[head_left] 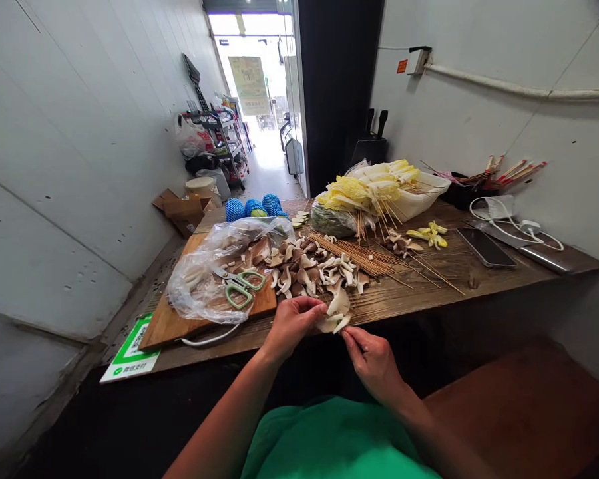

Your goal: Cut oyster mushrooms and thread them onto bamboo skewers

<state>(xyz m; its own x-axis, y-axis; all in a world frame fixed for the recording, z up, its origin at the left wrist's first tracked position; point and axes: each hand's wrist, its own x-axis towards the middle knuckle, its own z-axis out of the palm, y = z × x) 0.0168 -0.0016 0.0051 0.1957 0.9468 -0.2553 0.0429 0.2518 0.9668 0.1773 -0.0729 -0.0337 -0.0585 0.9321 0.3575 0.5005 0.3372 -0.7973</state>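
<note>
My left hand (294,322) is closed, thumb and fingers pinching pale oyster mushroom pieces (338,306) at the table's front edge. Just below and to the right, my right hand (373,359) is closed too, its fingertips meeting the lower tip of those pieces. Whether it grips mushroom or a thin stick there is hidden by the fingers. Behind both hands spreads a pile of torn oyster mushrooms (304,266), grey-brown and white. A bundle of bamboo skewers (362,258) lies beside the pile, with several loose ones pointing right.
Green-handled scissors (237,293) rest on a plastic bag (194,266) over a wooden board (164,326). Skewered cabbage leaves (349,193) lie by a white basket (424,203). At right are a phone (486,247), a knife (544,258) and a white cable (504,219).
</note>
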